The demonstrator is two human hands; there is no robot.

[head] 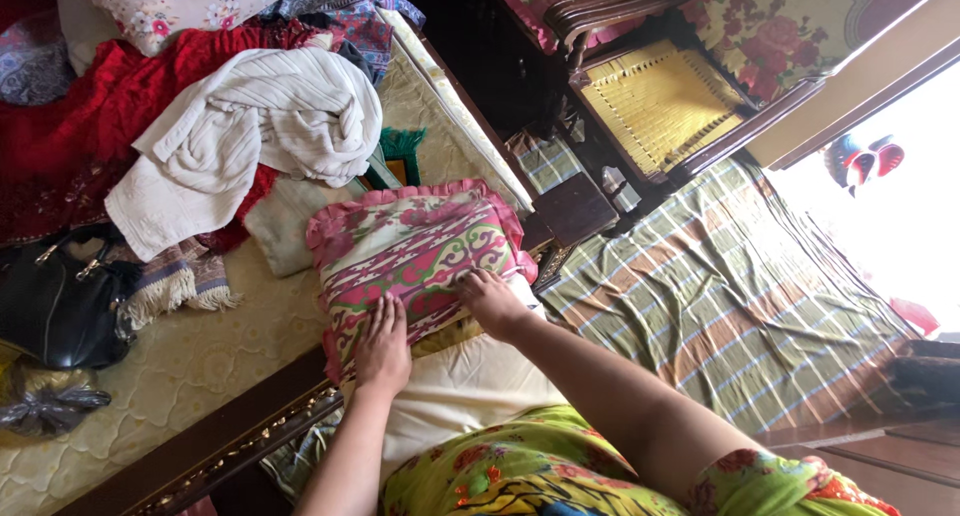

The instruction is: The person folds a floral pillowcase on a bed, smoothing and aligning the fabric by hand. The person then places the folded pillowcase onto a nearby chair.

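A pillow [415,251] in a pink, green and white patterned case with a frilled edge lies on the bed's mattress [190,366] near its wooden edge. My left hand [383,344] rests flat on the pillow's near end, fingers spread. My right hand [490,301] presses the pillow's near right corner with fingers bent onto the fabric. A cream-coloured pillow [465,391] lies under my forearms, against my green floral clothing.
A white ribbed cloth [250,126] sits on a red blanket [90,126] amid heaped bedding. A black handbag [60,296] lies at the left. A striped rug [730,296] covers the floor, and a wooden chair with a woven seat [660,101] stands beyond.
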